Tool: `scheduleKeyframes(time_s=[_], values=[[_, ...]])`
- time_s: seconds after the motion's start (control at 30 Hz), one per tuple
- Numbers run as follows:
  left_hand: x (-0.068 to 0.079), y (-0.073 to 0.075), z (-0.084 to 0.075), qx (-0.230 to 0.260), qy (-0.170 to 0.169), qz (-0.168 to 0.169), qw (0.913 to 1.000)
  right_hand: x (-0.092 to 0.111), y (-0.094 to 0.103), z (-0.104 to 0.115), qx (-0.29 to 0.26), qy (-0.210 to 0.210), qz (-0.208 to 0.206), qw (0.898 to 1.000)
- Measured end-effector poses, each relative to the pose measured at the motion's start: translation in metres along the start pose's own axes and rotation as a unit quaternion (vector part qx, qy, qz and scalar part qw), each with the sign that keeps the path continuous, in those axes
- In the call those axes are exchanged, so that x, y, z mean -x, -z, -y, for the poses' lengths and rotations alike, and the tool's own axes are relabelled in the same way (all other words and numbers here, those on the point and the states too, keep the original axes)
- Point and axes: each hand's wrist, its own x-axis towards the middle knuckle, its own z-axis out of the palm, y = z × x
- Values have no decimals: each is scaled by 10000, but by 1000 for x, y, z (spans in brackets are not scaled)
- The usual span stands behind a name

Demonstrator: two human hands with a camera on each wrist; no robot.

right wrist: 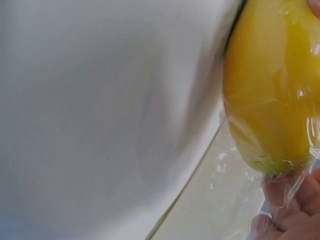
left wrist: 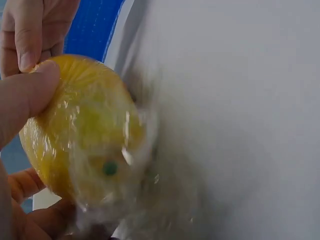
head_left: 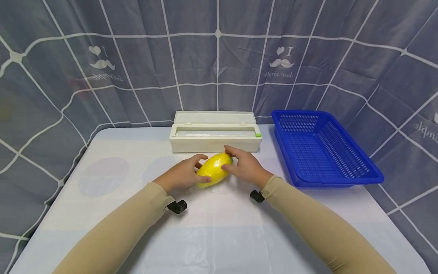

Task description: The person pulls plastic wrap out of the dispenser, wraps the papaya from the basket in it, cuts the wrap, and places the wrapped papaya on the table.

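Both hands hold a yellow oblong fruit point(head_left: 214, 168) wrapped in clear plastic film point(left wrist: 132, 150), over the middle of the table point(head_left: 219, 247), just on the near side of a white film dispenser point(head_left: 215, 144). The fruit lies at a slant, one end to the near left and the other to the far right; whether its underside touches the tabletop I cannot tell.

The left hand point(head_left: 181, 173) grips the left end, partly closed, its thumb over the near side and its fingers curled round the far side. The right hand point(head_left: 247, 166) holds the right end with a gap of the fruit's width between thumb and fingers, the thumb pressed on the near side and the fingers at the far tip.

The film clings tightly and shines over most of the skin, but bunches loosely at the left end, where a small dark green spot shows through it in the left wrist view.

The dispenser's translucent lid point(head_left: 215, 117) is raised along its far edge, and a green piece point(head_left: 258, 135) sits at the right end of its opening. To the right, well apart from the fruit, stands a blue plastic basket point(head_left: 309, 156). A grey curtain point(head_left: 191, 68) with white grid lines hangs behind the table.
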Motion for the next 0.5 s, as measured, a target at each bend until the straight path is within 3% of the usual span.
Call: scheduleKeyframes(time_s=[0.3,0.5], values=[[8,-10,-10,-280,-59,-3,9996,3,3,-1,47,231,156,9996],[10,-14,-10,-346,-72,-119,9993,8,-2,-1,454,341,-307,9979]])
